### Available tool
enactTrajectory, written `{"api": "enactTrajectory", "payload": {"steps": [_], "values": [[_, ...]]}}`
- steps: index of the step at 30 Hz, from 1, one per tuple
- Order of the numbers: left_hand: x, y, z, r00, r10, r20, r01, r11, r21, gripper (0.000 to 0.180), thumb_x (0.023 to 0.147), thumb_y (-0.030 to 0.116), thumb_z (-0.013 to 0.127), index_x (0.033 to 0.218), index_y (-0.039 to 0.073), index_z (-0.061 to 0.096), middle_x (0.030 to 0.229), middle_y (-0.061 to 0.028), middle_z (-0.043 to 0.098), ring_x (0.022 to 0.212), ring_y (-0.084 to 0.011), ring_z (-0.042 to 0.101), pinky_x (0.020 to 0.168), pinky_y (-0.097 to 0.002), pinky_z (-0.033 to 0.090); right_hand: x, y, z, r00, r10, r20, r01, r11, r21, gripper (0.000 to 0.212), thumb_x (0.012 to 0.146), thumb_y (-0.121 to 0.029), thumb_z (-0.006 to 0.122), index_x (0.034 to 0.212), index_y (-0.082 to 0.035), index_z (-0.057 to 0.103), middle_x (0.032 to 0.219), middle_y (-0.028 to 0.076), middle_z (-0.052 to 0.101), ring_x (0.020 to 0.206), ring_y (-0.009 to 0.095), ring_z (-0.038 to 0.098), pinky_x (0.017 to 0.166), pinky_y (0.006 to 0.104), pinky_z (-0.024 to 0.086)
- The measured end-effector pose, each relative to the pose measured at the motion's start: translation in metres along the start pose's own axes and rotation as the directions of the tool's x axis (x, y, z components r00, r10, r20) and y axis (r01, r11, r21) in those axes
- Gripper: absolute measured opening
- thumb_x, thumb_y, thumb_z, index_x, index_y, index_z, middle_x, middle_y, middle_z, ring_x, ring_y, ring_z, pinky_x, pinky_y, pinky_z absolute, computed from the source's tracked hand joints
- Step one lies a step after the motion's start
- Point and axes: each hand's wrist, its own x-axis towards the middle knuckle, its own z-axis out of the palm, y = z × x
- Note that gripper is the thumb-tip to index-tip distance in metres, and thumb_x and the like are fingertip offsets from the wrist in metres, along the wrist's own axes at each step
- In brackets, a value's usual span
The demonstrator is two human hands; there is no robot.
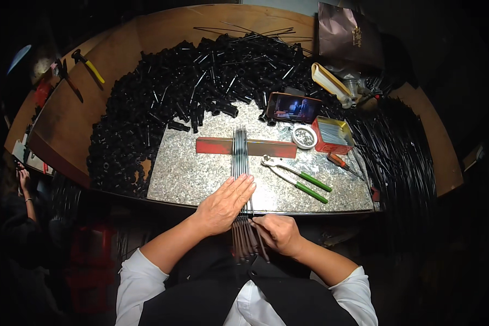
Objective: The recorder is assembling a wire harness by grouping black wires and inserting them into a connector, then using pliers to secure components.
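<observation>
A row of thin metal rods lies side by side across a red wooden bar, their dark brown ends hanging past the table's near edge. Flat on top of the rods rests my left hand, fingers stretched out and close together. Just right of it, beyond the edge, my right hand is closed in a pinch on the rod at the right of the row, whose brown end slants down below the fingers. Its fingertips are partly hidden. Green-handled pliers lie to the right of the bar.
Black plastic parts are heaped at the left and back. A propped phone, a small white dish, a red tin and a screwdriver stand or lie at the right. Beyond lie long black rods. Another person's hand shows far left.
</observation>
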Motion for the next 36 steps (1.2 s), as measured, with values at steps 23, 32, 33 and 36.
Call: {"api": "enactTrajectory", "payload": {"steps": [23,32,33,36], "values": [[0.011,-0.004,-0.009,0.992,-0.103,0.068,0.107,0.993,-0.057,0.092,0.070,0.062,0.064,0.139,0.007,0.036,0.145,-0.0236,0.027,0.135,-0.0454,0.021,0.109,-0.0532,0.022,-0.020,0.187,-0.235,0.666,0.418,-0.618,-0.689,0.663,-0.294,0.015,0.083,-0.007,0.062,0.094,0.003,0.062,0.081,0.014,0.066,0.074,0.022,0.064,0.069,0.0311,0.049],[0.007,-0.010,-0.006,0.994,-0.101,0.049,0.101,0.995,-0.004,0.095,0.070,0.071,0.056,0.137,0.006,0.039,0.145,-0.0235,0.027,0.135,-0.0456,0.019,0.110,-0.0534,0.020,0.000,0.193,-0.205,0.802,0.471,-0.368,-0.515,0.233,-0.825,0.011,0.079,-0.008,0.062,0.087,-0.002,0.062,0.100,0.017,0.056,0.089,0.035,0.059,0.073,0.0439,0.051],[0.009,-0.008,-0.010,0.993,-0.098,0.064,0.101,0.993,-0.053,0.087,0.069,0.050,0.065,0.138,0.006,0.036,0.145,-0.0224,0.026,0.135,-0.0456,0.020,0.110,-0.0524,0.022,0.000,0.200,-0.208,0.773,0.521,-0.361,-0.511,0.176,-0.841,0.011,0.078,-0.005,0.058,0.087,0.000,0.062,0.105,0.018,0.055,0.092,0.035,0.058,0.073,0.0430,0.052],[0.008,-0.009,-0.013,0.993,-0.092,0.076,0.097,0.993,-0.065,0.085,0.069,0.032,0.074,0.139,0.005,0.034,0.146,-0.0207,0.026,0.134,-0.0458,0.022,0.109,-0.0514,0.023,0.021,0.190,-0.203,0.804,0.491,-0.337,-0.460,0.153,-0.875,0.014,0.076,-0.002,0.056,0.088,-0.002,0.062,0.102,0.017,0.055,0.092,0.035,0.058,0.071,0.0434,0.051]]}}
